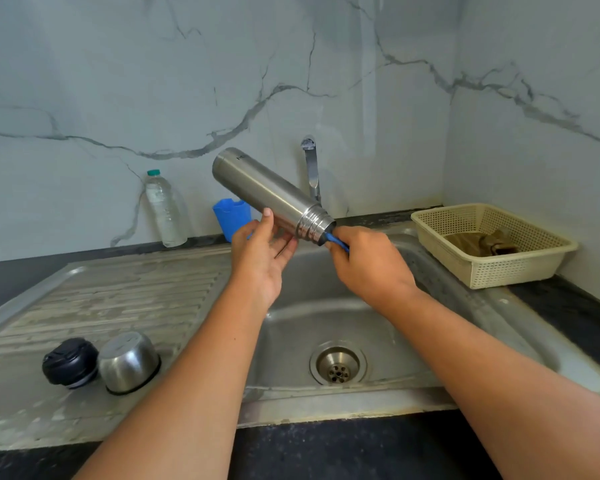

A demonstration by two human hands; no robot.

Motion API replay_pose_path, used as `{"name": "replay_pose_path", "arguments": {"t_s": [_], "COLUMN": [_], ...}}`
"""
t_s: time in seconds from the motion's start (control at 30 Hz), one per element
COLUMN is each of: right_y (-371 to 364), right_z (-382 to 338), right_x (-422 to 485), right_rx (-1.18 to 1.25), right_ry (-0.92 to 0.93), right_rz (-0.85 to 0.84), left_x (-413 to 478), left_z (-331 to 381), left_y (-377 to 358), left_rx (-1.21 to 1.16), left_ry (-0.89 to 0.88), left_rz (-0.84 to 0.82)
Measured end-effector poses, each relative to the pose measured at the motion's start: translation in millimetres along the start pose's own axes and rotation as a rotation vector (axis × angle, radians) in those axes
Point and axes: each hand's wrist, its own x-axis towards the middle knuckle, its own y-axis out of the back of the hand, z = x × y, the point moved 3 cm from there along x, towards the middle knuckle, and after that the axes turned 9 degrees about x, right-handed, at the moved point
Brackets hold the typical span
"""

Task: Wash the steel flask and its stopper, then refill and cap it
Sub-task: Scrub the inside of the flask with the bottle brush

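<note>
Head view: the steel flask point(267, 192) shows an illegible logo point(240, 156).

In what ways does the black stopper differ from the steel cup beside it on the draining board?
The stopper is matte black; the steel cup is shiny metal. The stopper is smaller and lower than the cup. Both rest on the draining board, side by side.

Grey-veined marble wall point(118, 81) behind steel sink point(326, 317), dark counter point(575, 306).
</note>
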Motion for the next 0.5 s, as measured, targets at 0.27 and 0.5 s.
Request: {"name": "replay_pose_path", "arguments": {"t_s": [0.27, 0.5], "right_y": [-22, -9], "right_z": [-19, -24], "right_x": [-14, -17], "right_rx": [-0.145, -0.121], "right_ry": [-0.059, -0.037], "right_rz": [-0.273, -0.452], "left_x": [-5, 5], "left_z": [5, 18], "left_y": [2, 24], "left_rx": [-0.233, -0.309], "left_ry": [0.073, 0.047], "left_rz": [-0.004, 0.047]}}
